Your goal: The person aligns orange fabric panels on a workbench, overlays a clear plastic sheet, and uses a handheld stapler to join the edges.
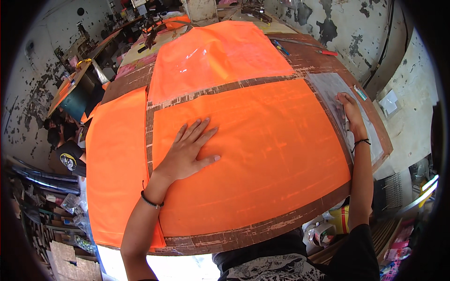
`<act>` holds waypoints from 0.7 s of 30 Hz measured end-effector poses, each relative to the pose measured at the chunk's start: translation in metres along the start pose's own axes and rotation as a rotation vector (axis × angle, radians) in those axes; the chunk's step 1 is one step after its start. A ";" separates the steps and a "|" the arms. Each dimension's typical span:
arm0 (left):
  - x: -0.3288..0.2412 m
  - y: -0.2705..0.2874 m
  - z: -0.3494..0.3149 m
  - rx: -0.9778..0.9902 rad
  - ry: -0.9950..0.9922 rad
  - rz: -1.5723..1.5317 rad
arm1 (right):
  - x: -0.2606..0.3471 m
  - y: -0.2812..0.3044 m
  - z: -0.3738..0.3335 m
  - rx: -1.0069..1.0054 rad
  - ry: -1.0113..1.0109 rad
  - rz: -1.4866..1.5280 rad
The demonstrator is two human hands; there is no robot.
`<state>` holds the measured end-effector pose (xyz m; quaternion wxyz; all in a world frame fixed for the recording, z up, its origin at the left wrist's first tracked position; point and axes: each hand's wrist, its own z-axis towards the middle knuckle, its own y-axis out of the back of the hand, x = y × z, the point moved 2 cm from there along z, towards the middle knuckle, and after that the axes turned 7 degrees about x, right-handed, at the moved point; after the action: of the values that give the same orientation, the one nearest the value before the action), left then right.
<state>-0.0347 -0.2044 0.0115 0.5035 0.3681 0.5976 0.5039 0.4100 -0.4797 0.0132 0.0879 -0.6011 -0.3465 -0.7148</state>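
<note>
A large orange fabric sheet (pixel 262 154) lies flat on the worn brown tabletop. My left hand (pixel 188 150) rests palm down on its left part, fingers stretched and spread. At the sheet's right side, my right hand (pixel 350 111) is closed above a translucent plastic sheet (pixel 328 86). A thin pale item shows under its fingers, too small to name. Left of the main sheet lies a stack of orange fabric (pixel 117 164). Beyond it, another orange piece (pixel 220 54) has a shiny clear layer on top.
The brown tabletop (pixel 206 242) shows scratches along its near edge. Pens (pixel 280 47), a red-handled tool (pixel 328 53) and a small white-and-teal tube (pixel 360 92) lie near the far right edge. A person in a black shirt (pixel 70 157) sits at the left, below another workbench.
</note>
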 end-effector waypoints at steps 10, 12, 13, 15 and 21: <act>0.000 0.000 0.001 -0.017 -0.013 -0.012 | 0.052 0.002 -0.029 -0.598 0.558 -0.600; 0.001 0.000 0.001 -0.015 -0.012 -0.013 | 0.074 -0.012 -0.046 -0.526 0.654 -0.575; 0.001 0.001 -0.001 -0.013 -0.007 -0.011 | 0.086 -0.024 -0.057 -0.449 0.749 -0.544; -0.002 0.002 0.002 -0.045 -0.028 -0.017 | 0.100 -0.043 -0.078 -0.350 0.984 -0.594; 0.010 0.001 0.000 -0.167 0.061 -0.403 | 0.120 -0.140 -0.154 0.305 1.491 -0.658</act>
<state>-0.0368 -0.1948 0.0103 0.6045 0.1829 0.6304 0.4514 0.1799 -0.4326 0.0632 0.1614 0.1810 -0.4485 -0.8603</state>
